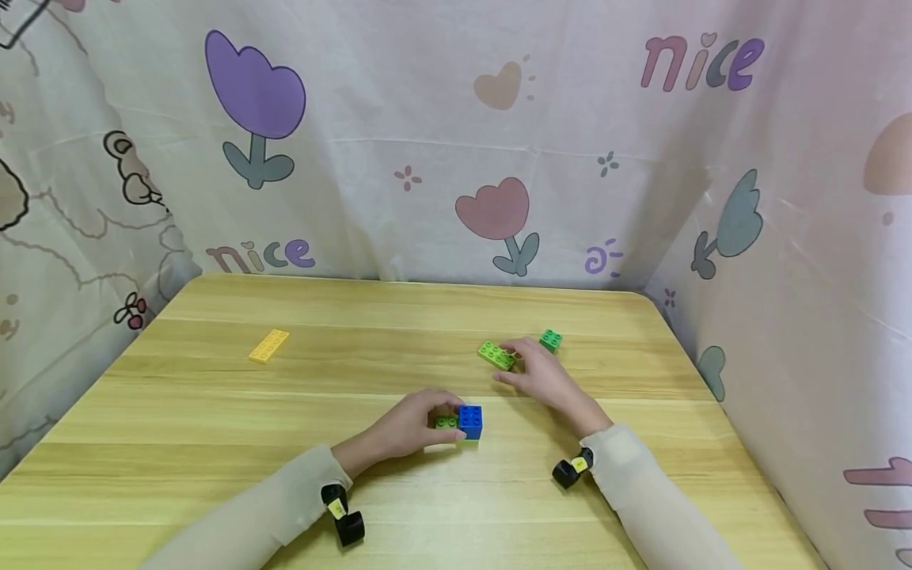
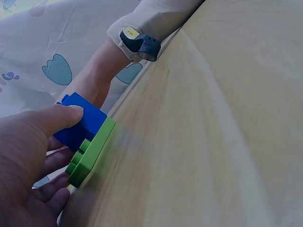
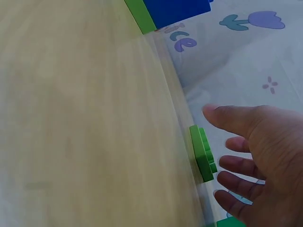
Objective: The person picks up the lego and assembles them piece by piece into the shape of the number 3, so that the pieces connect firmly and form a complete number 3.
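My left hand [image 1: 413, 425] pinches a blue brick [image 1: 470, 422] between thumb and fingers. That brick sits on one end of a flat light green plate [image 2: 92, 153], whose bare studs show beside it in the left wrist view. Over to the right, my right hand [image 1: 539, 374] hovers by a second flat light green plate [image 1: 495, 355], its fingers spread and slightly bent around the near end. In the right wrist view a gap shows between the thumb and this plate [image 3: 202, 152]. Just behind the right hand stands a small dark green brick [image 1: 551, 340].
A flat yellow plate [image 1: 269, 346] lies far left on the wooden table [image 1: 178, 419]. Patterned cloth [image 1: 385, 158] hangs along the table's back and sides. Each sleeve carries a black wrist camera, such as the right one [image 1: 572, 469].
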{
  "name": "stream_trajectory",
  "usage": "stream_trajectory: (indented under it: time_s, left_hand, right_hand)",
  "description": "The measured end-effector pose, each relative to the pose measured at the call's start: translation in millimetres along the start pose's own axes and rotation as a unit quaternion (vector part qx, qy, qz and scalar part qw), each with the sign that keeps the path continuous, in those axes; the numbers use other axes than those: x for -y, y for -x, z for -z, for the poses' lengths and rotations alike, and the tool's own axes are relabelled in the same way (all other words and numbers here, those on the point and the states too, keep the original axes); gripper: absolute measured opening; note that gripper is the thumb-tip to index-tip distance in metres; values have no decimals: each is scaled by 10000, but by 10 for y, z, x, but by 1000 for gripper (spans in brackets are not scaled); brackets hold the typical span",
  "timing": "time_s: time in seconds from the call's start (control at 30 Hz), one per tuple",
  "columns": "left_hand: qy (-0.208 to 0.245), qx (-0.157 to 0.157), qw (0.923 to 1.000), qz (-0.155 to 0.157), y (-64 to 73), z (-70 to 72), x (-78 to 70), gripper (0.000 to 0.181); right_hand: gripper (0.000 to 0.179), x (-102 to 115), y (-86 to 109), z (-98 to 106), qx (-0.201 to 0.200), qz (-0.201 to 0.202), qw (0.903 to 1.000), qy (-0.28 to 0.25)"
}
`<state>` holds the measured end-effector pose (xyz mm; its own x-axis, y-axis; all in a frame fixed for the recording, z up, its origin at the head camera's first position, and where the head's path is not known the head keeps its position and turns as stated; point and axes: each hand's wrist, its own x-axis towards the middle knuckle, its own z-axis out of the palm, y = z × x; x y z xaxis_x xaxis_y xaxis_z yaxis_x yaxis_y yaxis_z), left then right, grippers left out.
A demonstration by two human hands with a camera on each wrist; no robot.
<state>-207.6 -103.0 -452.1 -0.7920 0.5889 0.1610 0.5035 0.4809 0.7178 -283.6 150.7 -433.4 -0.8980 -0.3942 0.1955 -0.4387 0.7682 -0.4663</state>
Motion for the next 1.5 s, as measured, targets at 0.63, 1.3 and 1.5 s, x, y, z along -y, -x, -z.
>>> stream_trajectory:
  time_s: [0.63, 1.3, 1.5]
  left_hand:
    - [-145, -55, 9998, -108, -12, 3, 13, 45]
    - [-130, -101, 9999, 10, 3, -7, 15, 44]
    - [-41, -127, 9999, -60, 7, -8, 1, 44]
  right_hand:
    - [51, -41, -84, -69, -134, -89, 9994, 295]
    - [42, -64, -82, -97, -62, -311, 9986, 421]
    - [39, -63, -59, -94, -8, -245, 9987, 454]
